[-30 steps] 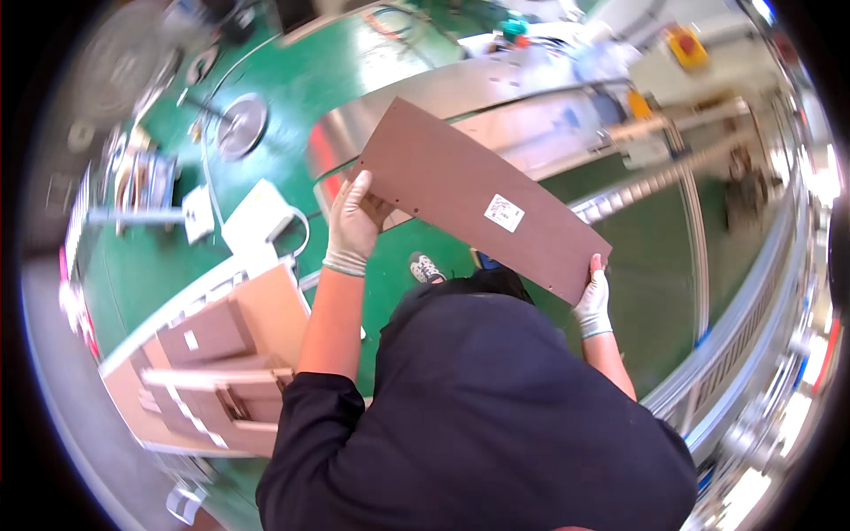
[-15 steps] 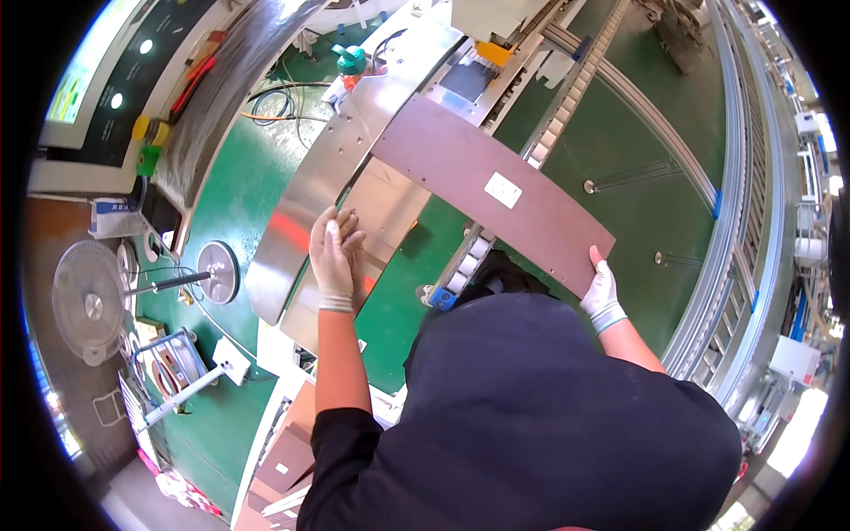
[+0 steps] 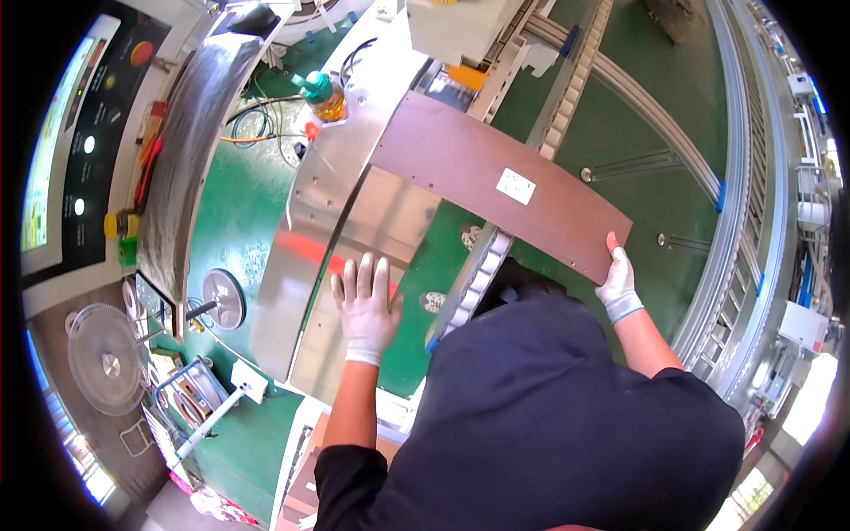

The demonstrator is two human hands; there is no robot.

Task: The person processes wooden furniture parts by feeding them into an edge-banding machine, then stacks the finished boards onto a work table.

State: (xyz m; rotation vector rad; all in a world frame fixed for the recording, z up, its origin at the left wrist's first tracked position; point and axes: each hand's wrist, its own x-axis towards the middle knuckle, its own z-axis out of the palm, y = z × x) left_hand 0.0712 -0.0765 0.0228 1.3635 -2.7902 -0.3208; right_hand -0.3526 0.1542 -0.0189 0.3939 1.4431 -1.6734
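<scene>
Brown and flat, one long board [image 3: 500,190] is lying across the metal worktop [image 3: 336,212], its far end resting on the steel and its near end reaching out over the green floor [image 3: 646,203]. One white label [image 3: 515,186] is sitting near its middle.

Half a second ago the left hand was gripping the board's left edge; now the left hand [image 3: 365,310] is letting go, lying open with fingers spread flat on the shiny worktop, well apart from the board. The right hand [image 3: 617,281] is still gripping the board's near right corner, thumb on top, fingers curled under. The board is now sitting further onto the worktop than before.

Both hands are wearing white gloves, two in all. The person's dark sleeves and back are filling the lower part of the view.

Counting the surroundings: one amber bottle [image 3: 324,96] with a green cap is standing at the worktop's far edge; one roller track [image 3: 482,265] is running under the board toward the person; one fan [image 3: 104,358] is standing at the left; two shoes [image 3: 434,302] are showing on the floor between the worktop and the track.
</scene>
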